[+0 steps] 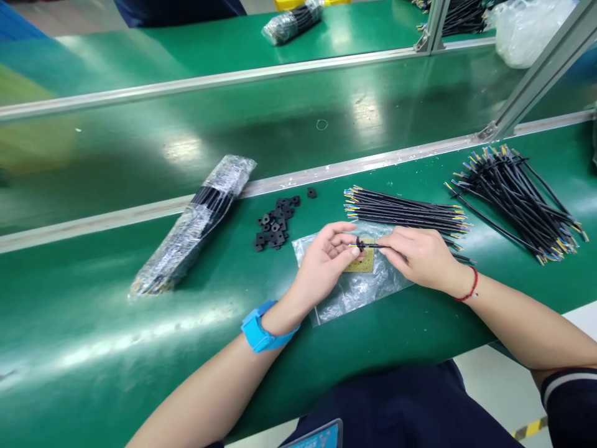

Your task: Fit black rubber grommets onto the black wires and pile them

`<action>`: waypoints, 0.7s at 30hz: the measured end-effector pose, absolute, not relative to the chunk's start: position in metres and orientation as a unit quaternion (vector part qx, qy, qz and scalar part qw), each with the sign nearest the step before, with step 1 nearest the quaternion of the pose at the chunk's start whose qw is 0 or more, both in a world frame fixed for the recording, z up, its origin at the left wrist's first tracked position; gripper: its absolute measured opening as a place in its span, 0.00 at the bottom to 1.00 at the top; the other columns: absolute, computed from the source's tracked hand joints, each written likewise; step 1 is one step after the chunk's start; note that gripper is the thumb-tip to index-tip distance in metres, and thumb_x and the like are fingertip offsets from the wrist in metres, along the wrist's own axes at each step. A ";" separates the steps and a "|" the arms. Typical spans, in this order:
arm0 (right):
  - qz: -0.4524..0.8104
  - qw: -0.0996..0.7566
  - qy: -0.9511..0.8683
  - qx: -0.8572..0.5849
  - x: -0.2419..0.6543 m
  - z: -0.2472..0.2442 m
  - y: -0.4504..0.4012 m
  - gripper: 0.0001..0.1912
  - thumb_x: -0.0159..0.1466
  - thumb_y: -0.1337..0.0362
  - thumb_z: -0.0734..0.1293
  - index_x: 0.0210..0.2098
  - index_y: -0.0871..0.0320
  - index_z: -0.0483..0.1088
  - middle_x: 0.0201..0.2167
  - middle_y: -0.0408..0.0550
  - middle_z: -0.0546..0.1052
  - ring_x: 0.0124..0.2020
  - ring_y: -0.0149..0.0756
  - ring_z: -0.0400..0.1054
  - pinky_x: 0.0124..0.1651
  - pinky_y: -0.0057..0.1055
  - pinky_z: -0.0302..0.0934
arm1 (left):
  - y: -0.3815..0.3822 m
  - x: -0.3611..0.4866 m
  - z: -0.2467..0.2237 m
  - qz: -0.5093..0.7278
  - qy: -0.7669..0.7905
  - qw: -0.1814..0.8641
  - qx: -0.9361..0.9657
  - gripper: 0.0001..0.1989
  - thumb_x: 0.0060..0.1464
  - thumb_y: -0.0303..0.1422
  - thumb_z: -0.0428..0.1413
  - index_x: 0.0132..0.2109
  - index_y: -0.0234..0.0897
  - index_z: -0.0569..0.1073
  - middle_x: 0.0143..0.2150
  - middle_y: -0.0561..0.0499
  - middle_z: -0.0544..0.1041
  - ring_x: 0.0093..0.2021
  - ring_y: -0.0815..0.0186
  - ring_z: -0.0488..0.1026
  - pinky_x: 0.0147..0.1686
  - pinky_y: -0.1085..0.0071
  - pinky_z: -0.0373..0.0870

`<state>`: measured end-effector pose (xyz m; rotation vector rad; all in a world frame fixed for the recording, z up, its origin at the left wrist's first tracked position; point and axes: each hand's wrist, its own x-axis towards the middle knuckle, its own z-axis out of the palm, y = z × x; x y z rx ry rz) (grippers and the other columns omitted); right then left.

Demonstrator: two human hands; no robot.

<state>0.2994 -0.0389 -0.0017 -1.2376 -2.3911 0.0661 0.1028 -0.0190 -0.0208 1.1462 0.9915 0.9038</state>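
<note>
**Black cable, black ring, 2 hands meeting mid-bench**

Green and glossy, the bench top carries everything. Near its front edge both hands meet over a crinkled clear plastic bag with a yellowish card inside. The left hand, blue wristband below it, curls its fingers and pinches a small black ring between thumb and forefinger. The right hand, red cord at the wrist, comes in flat and low, fingertips gripping a thin black cable whose end sits at the ring.

Just behind the hands lies a neat, straight bundle of black cables with coloured wire tips. Toward the right edge, a looser fan of cables sprawls. Left of the hands, a scatter of small black square pieces sits near the metal rail, and further left a long shiny plastic-wrapped pack lies diagonally.
</note>
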 end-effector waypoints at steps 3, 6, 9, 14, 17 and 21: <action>0.015 0.221 -0.864 -0.453 0.299 -0.003 -0.039 0.17 0.68 0.61 0.54 0.38 0.58 0.73 0.27 0.45 0.73 0.27 0.28 0.65 0.29 0.26 0.53 | -0.021 0.104 -0.021 0.407 0.451 0.619 0.498 0.11 0.47 0.35 0.61 0.36 0.35 0.71 0.28 0.54 0.74 0.27 0.70 0.73 0.32 0.72 0.72; 0.058 0.203 -0.861 -0.462 0.299 -0.003 -0.040 0.17 0.68 0.60 0.54 0.38 0.58 0.73 0.28 0.46 0.74 0.28 0.29 0.65 0.30 0.26 0.53 | -0.023 0.103 -0.019 0.400 0.448 0.598 0.531 0.08 0.48 0.33 0.60 0.34 0.35 0.71 0.25 0.55 0.73 0.25 0.71 0.71 0.29 0.74 0.71; 0.183 0.193 -0.845 -0.464 0.301 -0.001 -0.040 0.15 0.68 0.60 0.55 0.36 0.58 0.72 0.29 0.46 0.75 0.29 0.30 0.66 0.32 0.26 0.54 | -0.024 0.102 -0.019 0.384 0.427 0.581 0.576 0.05 0.49 0.31 0.58 0.34 0.35 0.72 0.28 0.53 0.74 0.26 0.70 0.72 0.29 0.73 0.72; 0.345 0.187 -0.800 -0.455 0.304 0.004 -0.039 0.13 0.66 0.61 0.58 0.33 0.58 0.71 0.23 0.41 0.72 0.25 0.27 0.62 0.30 0.25 0.52 | -0.024 0.097 -0.018 0.337 0.383 0.475 0.716 0.03 0.52 0.27 0.55 0.35 0.35 0.73 0.31 0.50 0.75 0.32 0.68 0.73 0.32 0.71 0.69; 0.375 0.193 -0.778 -0.466 0.302 0.004 -0.039 0.12 0.65 0.62 0.59 0.31 0.59 0.71 0.19 0.39 0.68 0.22 0.26 0.59 0.29 0.25 0.51 | -0.024 0.097 -0.016 0.326 0.363 0.417 0.767 0.04 0.53 0.25 0.54 0.35 0.35 0.73 0.31 0.50 0.75 0.32 0.68 0.72 0.33 0.71 0.68; 0.419 0.184 -0.753 -0.473 0.297 0.000 -0.039 0.12 0.64 0.64 0.59 0.27 0.59 0.68 0.17 0.38 0.67 0.21 0.25 0.59 0.29 0.23 0.52 | -0.027 0.102 -0.018 0.320 0.335 0.388 0.797 0.06 0.54 0.24 0.53 0.37 0.36 0.73 0.32 0.50 0.75 0.34 0.67 0.72 0.35 0.70 0.68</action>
